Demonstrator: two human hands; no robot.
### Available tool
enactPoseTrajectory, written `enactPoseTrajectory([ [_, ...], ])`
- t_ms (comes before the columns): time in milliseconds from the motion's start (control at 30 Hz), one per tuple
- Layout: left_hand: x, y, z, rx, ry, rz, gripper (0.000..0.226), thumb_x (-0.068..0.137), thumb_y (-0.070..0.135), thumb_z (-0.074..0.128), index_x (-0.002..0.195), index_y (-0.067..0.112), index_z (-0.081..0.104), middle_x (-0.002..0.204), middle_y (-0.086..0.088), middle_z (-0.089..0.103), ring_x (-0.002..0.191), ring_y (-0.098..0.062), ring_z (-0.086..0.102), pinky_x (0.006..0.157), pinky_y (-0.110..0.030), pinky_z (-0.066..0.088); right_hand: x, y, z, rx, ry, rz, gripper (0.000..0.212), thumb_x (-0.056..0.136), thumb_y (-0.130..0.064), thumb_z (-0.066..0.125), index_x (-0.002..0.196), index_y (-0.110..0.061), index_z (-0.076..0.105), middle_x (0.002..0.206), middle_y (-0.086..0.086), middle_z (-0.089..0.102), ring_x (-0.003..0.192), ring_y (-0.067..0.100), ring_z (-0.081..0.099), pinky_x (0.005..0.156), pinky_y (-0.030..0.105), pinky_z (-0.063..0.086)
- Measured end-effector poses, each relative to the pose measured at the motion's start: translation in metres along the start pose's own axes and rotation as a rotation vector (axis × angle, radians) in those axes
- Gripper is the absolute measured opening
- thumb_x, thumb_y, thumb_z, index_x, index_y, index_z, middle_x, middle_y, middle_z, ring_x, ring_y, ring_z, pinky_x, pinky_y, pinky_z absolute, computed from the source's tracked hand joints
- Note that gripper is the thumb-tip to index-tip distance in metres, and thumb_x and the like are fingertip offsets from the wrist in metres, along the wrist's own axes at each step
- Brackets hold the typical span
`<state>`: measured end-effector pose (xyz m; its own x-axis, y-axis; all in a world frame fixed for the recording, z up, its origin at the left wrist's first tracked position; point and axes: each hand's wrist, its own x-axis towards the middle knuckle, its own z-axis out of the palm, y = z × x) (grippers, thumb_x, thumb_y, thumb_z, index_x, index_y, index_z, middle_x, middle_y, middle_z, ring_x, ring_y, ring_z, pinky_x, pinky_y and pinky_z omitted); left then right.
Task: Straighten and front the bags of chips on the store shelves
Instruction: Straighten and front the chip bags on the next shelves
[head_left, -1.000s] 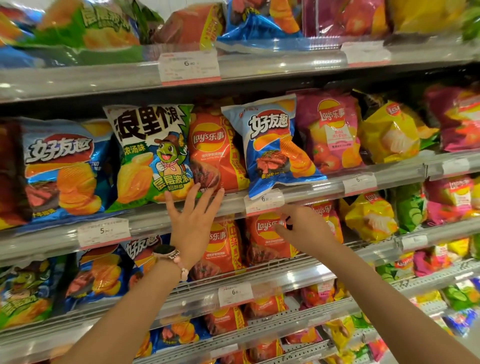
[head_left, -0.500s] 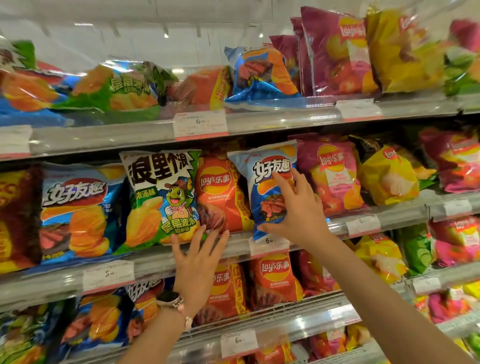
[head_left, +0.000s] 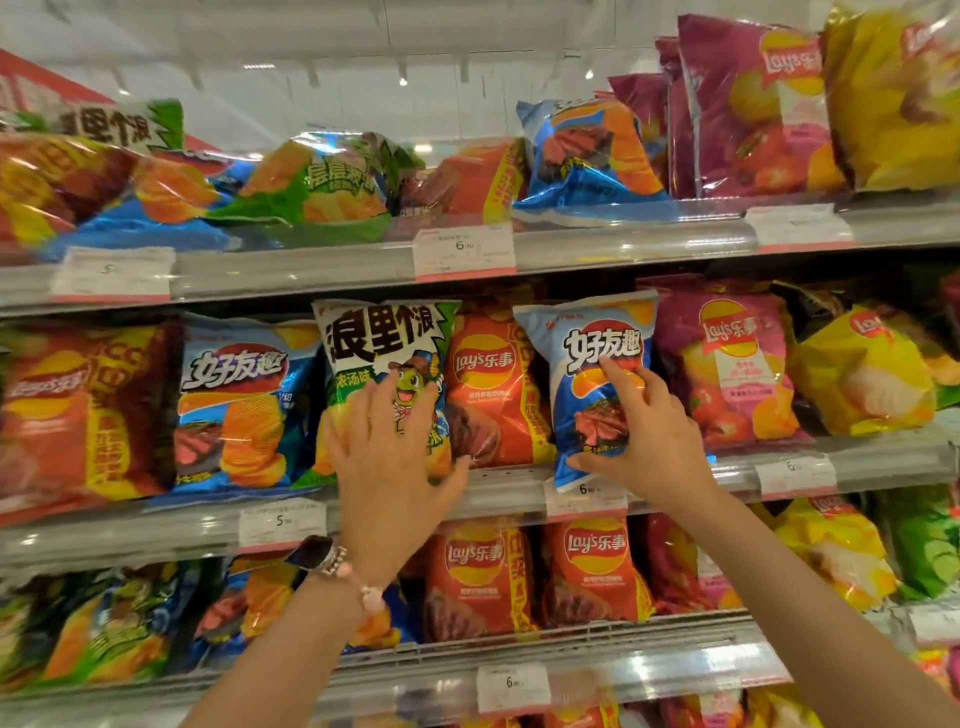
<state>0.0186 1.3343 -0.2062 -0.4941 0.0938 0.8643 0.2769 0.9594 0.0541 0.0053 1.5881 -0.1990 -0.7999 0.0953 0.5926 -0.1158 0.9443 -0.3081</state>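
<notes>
Two hands on middle shelf (head_left: 519, 488). Right hand (head_left: 644, 441) pinches lower part of blue steak-flavour chip bag (head_left: 592, 364), thumb under, forefinger on front; bag's long axis leans left above hand, bottom overhangs shelf lip. Left hand (head_left: 389, 452) flat, fingers spread, presses green cartoon chip bag (head_left: 379, 343) directly ahead

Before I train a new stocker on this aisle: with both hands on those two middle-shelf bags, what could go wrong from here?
1. The blue bag held by the right hand hangs over the shelf edge and its price tag; let go, it could tip off.
2. The left hand presses flat on the green-and-white bag; pushing hard may crush chips.
3. The red Lay's bag between them could get knocked askew.
</notes>
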Motion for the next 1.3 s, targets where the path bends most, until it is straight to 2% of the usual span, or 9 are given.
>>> enactPoseTrajectory([
  [100,0.02,-0.019,0.0,-0.023,-0.207,-0.255,0.105,0.066,0.07,0.067,0.15,0.03,0.021,0.156,-0.016,0.015,0.142,-0.036,0.013,0.107,-0.062,0.022,-0.001,0.001,0.001,0.005,0.012,-0.002,0.112,0.06,-0.061,0.077,0.148,-0.039,0.012,0.155,0.008,0.018,0.135,0.033,0.031,0.101,0.051,0.039],
  [200,0.025,-0.03,0.009,-0.134,-0.295,-0.37,0.117,0.059,0.075,0.068,0.15,0.039,0.007,0.157,-0.013,0.007,0.142,-0.036,0.013,0.104,-0.06,0.029,-0.002,0.002,0.003,0.011,0.037,-0.001,0.112,0.06,-0.06,0.078,0.149,-0.038,0.015,0.154,0.01,0.021,0.134,0.034,0.032,0.1,0.05,0.039],
  [400,0.026,-0.032,0.012,-0.211,-0.238,-0.397,0.108,0.062,0.063,0.077,0.149,0.036,0.019,0.149,-0.013,0.024,0.135,-0.035,0.026,0.1,-0.055,0.036,-0.001,0.004,0.006,0.062,0.093,-0.012,0.107,0.06,-0.057,0.08,0.148,-0.035,0.023,0.15,0.011,0.03,0.128,0.035,0.038,0.1,0.051,0.04],
  [567,0.023,-0.038,0.004,-0.298,-0.146,-0.39,0.105,0.061,0.058,0.079,0.148,0.039,0.023,0.145,-0.013,0.03,0.135,-0.033,0.028,0.103,-0.054,0.036,0.002,0.003,0.005,0.309,0.224,-0.031,0.103,0.057,-0.048,0.085,0.143,-0.025,0.033,0.139,0.006,0.044,0.123,0.029,0.046,0.097,0.048,0.044],
  [700,0.017,-0.047,-0.012,-0.392,-0.109,-0.401,0.106,0.059,0.057,0.081,0.146,0.046,0.022,0.146,-0.01,0.029,0.137,-0.03,0.027,0.106,-0.055,0.035,-0.004,-0.004,-0.003,0.511,0.338,-0.03,0.096,0.052,-0.052,0.085,0.132,-0.026,0.039,0.126,-0.004,0.052,0.113,0.021,0.053,0.091,0.047,0.049],
  [867,-0.003,-0.057,-0.033,-0.411,-0.068,-0.382,0.105,0.056,0.056,0.083,0.142,0.054,0.022,0.137,0.003,0.03,0.13,-0.023,0.032,0.103,-0.054,0.04,-0.014,-0.027,-0.013,0.468,0.358,-0.093,0.097,0.053,-0.07,0.069,0.134,-0.025,0.041,0.126,-0.002,0.053,0.114,0.018,0.053,0.092,0.039,0.05],
  [967,-0.014,-0.069,-0.042,-0.381,-0.047,-0.406,0.108,0.055,0.055,0.084,0.142,0.054,0.02,0.146,0.001,0.026,0.136,-0.024,0.025,0.107,-0.054,0.035,-0.019,-0.046,-0.014,0.435,0.348,-0.143,0.097,0.056,-0.073,0.063,0.135,-0.019,0.045,0.127,0.001,0.055,0.116,0.019,0.053,0.092,0.033,0.046],
  [1133,-0.029,-0.098,-0.053,-0.346,-0.015,-0.458,0.116,0.053,0.05,0.087,0.148,0.035,0.02,0.148,-0.005,0.029,0.136,-0.024,0.024,0.107,-0.053,0.035,-0.029,-0.088,-0.006,0.417,0.331,-0.217,0.096,0.058,-0.073,0.061,0.135,-0.016,0.048,0.128,0.005,0.057,0.117,0.025,0.054,0.095,0.045,0.048],
  [1300,-0.038,-0.128,-0.064,-0.351,0.019,-0.492,0.121,0.048,0.058,0.081,0.148,0.032,0.017,0.147,0.0,0.03,0.134,-0.016,0.025,0.105,-0.045,0.034,-0.034,-0.137,0.012,0.395,0.263,-0.238,0.099,0.058,-0.075,0.059,0.137,-0.016,0.047,0.133,0.004,0.054,0.121,0.024,0.052,0.098,0.045,0.046],
])
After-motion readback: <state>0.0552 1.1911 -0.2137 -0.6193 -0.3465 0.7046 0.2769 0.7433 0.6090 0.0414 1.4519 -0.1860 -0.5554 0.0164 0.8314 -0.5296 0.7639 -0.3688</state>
